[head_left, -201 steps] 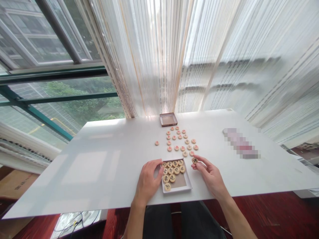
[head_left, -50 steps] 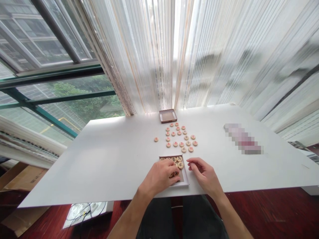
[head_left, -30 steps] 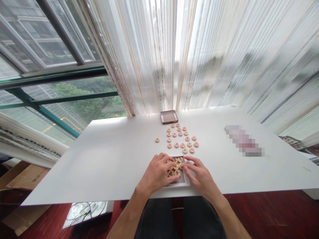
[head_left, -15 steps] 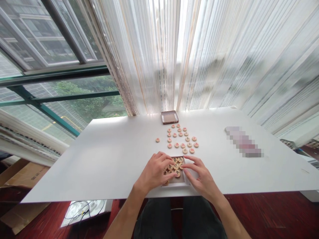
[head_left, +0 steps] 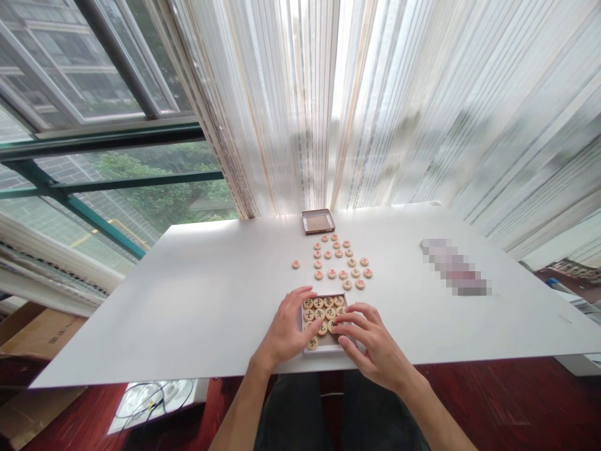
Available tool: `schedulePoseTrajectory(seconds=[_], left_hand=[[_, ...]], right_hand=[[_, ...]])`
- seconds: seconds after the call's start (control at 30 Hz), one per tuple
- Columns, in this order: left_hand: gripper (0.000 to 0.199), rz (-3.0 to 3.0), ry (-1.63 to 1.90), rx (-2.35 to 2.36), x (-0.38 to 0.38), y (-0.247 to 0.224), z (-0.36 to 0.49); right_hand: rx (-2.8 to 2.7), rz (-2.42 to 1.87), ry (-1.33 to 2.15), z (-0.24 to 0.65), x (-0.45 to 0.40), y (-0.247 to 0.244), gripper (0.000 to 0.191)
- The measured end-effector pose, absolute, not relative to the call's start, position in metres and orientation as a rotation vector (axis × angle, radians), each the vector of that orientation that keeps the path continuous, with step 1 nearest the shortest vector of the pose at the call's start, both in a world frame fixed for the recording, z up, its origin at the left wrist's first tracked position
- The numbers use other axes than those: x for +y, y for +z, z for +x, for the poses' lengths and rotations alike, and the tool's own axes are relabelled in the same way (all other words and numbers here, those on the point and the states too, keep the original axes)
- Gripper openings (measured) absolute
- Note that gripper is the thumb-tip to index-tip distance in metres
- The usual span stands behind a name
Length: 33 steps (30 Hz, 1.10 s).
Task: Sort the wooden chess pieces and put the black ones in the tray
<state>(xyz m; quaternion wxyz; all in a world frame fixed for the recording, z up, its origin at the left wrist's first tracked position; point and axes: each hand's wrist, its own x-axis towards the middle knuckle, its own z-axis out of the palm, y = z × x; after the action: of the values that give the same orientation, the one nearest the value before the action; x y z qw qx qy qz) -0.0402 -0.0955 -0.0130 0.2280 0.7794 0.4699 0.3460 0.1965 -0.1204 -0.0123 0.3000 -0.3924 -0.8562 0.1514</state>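
A shallow white-rimmed box (head_left: 327,351) sits near the table's front edge. Rows of round wooden Chinese chess pieces (head_left: 319,314) with dark characters lie flat in it, and bare floor of the box shows at its front. My left hand (head_left: 287,326) spans the box's left side, fingers stretched apart, its thumb over the pieces. On the right, my right hand (head_left: 375,338) reaches over the box rim. Its fingers are spread and bent, with fingertips at a piece (head_left: 333,326) in the third row; they partly cover it.
Loose chess pieces (head_left: 332,274), mostly red-marked, are scattered beyond the box, one (head_left: 295,264) apart on the left. A second shallow box or lid (head_left: 318,221) lies at the white table's (head_left: 211,300) back edge. A blurred-out item (head_left: 455,266) is on the right.
My left hand has drawn back left, uncovering more pieces in the box. My right hand's fingers have moved from the box's right edge inward and nearer me, onto the third-row piece.
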Motion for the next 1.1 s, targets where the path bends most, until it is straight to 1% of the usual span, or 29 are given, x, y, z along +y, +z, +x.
schedulePoseTrajectory(seconds=[0.1,0.27,0.33,0.57,0.73,0.9,0.97,1.1], left_hand=[[0.054,2.175,0.902,1.297,-0.096,-0.010,-0.038],[0.075,2.225,0.737,1.229,-0.100,-0.002,-0.045],[0.079,2.235,0.699,1.203,-0.100,0.000,-0.048],[0.075,2.234,0.707,1.200,-0.100,-0.001,-0.049],[0.060,2.197,0.742,1.243,-0.099,-0.004,-0.048],[0.049,2.164,0.776,1.277,-0.098,-0.009,-0.047],[0.050,2.161,0.788,1.293,-0.098,-0.009,-0.045],[0.056,2.175,0.785,1.333,-0.100,-0.008,-0.040]], right_hand=[[-2.268,-1.051,0.402,0.196,-0.119,-0.013,0.021],[-2.254,-1.038,0.407,0.196,-0.118,-0.013,0.021],[-2.252,-1.035,0.407,0.196,-0.117,-0.013,0.022],[-2.234,-1.039,0.434,0.197,-0.117,-0.015,0.021],[-2.179,-1.028,0.480,0.200,-0.117,-0.013,0.019],[-2.200,-1.021,0.442,0.198,-0.117,-0.014,0.020],[-2.219,-1.019,0.421,0.198,-0.117,-0.015,0.021],[-2.228,-1.020,0.417,0.197,-0.117,-0.016,0.023]])
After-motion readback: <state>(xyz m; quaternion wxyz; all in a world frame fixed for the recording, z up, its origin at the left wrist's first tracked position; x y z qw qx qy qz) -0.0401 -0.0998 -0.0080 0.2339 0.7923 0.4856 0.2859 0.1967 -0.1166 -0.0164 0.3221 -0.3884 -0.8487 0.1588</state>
